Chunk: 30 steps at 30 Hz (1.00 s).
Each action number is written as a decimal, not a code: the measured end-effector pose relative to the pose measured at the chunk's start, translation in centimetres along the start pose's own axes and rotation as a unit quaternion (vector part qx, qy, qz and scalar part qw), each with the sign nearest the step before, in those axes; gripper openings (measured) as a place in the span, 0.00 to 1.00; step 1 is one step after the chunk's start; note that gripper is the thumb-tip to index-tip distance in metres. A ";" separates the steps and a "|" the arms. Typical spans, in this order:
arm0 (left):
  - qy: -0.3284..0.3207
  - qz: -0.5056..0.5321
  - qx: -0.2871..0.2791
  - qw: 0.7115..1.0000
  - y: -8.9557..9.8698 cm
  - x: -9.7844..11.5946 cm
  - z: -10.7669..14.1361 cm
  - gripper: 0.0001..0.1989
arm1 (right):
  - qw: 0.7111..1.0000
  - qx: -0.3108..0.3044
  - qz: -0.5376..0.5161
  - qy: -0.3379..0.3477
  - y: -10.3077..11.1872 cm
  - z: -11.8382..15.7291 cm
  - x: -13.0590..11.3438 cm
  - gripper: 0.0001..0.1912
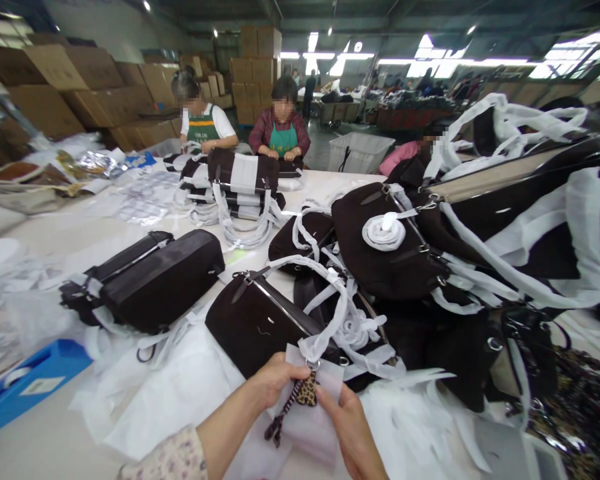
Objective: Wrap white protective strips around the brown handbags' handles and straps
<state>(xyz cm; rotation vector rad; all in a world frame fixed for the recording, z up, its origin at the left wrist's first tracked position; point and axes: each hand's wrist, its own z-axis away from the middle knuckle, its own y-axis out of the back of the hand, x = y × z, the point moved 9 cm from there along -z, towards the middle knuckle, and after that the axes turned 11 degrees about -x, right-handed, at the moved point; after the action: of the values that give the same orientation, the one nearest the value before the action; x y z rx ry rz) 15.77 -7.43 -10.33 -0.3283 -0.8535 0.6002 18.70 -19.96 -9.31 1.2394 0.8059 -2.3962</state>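
Note:
In the lower middle, my left hand (275, 379) pinches a thin white wrapping sheet (316, 433), its thumb by the metal ring of a bag charm. The leopard-print bag charm (307, 390) lies on this sheet, a dark striped tassel (281, 417) trailing down to the left. My right hand (346, 415) is closed on the charm's right edge, thumb on top and fingers partly hidden behind the sheet. Just beyond is a dark brown handbag (260, 327) lying on the table, with a white-wrapped handle (337, 310) arching down to the charm.
More dark handbags (375, 247) with wrapped straps crowd the right. Another black bag (163, 283) lies left, near a blue tape dispenser (35, 383). Loose white sheets (180, 390) cover the near table. Two people in green aprons work across the table. Patterned charms (575, 400) are heaped lower right.

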 end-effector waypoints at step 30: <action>-0.060 -0.130 0.034 0.989 -1.8 3.9 0.0 0.18 | 0.998 -0.047 -0.029 0.020 -1.3 0.4 0.1 0.17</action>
<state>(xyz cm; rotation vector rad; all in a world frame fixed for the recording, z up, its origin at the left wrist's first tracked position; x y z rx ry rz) 18.42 -6.44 -7.09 -0.1163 -0.9720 0.4087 17.69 -19.17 -8.79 1.2456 0.9678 -2.3548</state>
